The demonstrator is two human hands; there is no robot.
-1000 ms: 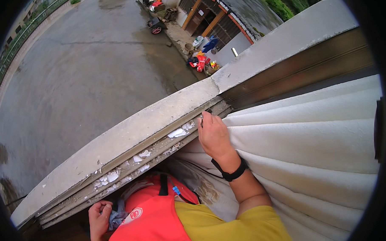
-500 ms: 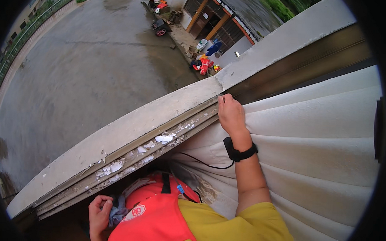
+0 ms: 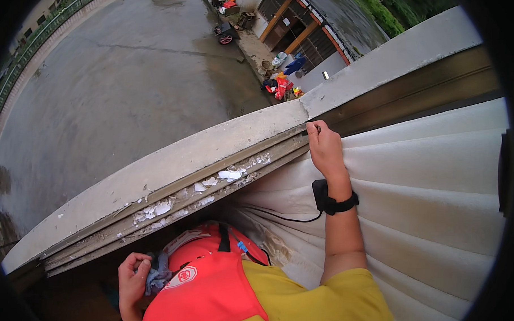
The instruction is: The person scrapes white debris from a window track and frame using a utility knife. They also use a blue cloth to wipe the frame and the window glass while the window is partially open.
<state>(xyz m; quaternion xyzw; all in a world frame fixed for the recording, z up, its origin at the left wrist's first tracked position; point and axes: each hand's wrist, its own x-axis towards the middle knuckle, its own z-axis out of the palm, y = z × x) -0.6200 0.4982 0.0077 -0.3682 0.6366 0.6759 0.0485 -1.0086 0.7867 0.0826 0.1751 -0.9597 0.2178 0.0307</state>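
Gripping the top edge of a cream pleated curtain [image 3: 414, 183], the right hand [image 3: 324, 147] sits where the fabric meets the window track [image 3: 210, 190], its fingers curled together on the cloth and on a small dark piece whose kind I cannot tell. A black wrist strap [image 3: 330, 200] with a thin cord sits just below that hand. Along the track to the left lie white paint flakes [image 3: 229, 174]. Beyond the track runs a grey concrete ledge [image 3: 172, 163]. Below the track, the left hand [image 3: 133, 280] is closed round a bluish-grey rag [image 3: 158, 273], beside a red vest [image 3: 207, 289].
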